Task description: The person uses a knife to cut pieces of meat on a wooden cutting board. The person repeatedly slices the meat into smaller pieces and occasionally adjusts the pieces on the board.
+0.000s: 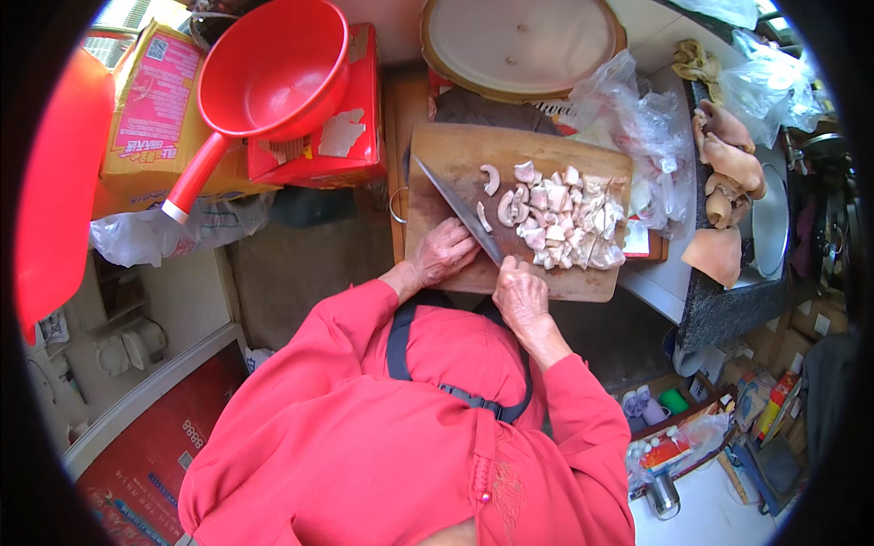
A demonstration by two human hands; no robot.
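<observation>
My right hand (522,295) is wrapped round the handle of a kitchen knife (458,207), whose long blade slants up and left across a wooden cutting board (446,146). Just left of the blade, my left hand (443,249) rests on the board with its fingers curled in against the knife. Whatever lies under those fingers is hidden. To the right of the blade is a heap of pale pink-white meat chunks (566,218). A few curved meat strips (492,179) lie apart from the heap, near the blade.
Larger skin-on meat pieces (731,164) lie on the right counter beside a pale basin (770,223). Crumpled plastic bags (642,136) crowd the board's right edge. A red dipper (264,73) sits on boxes at the left. An oval tray (519,45) stands behind the board.
</observation>
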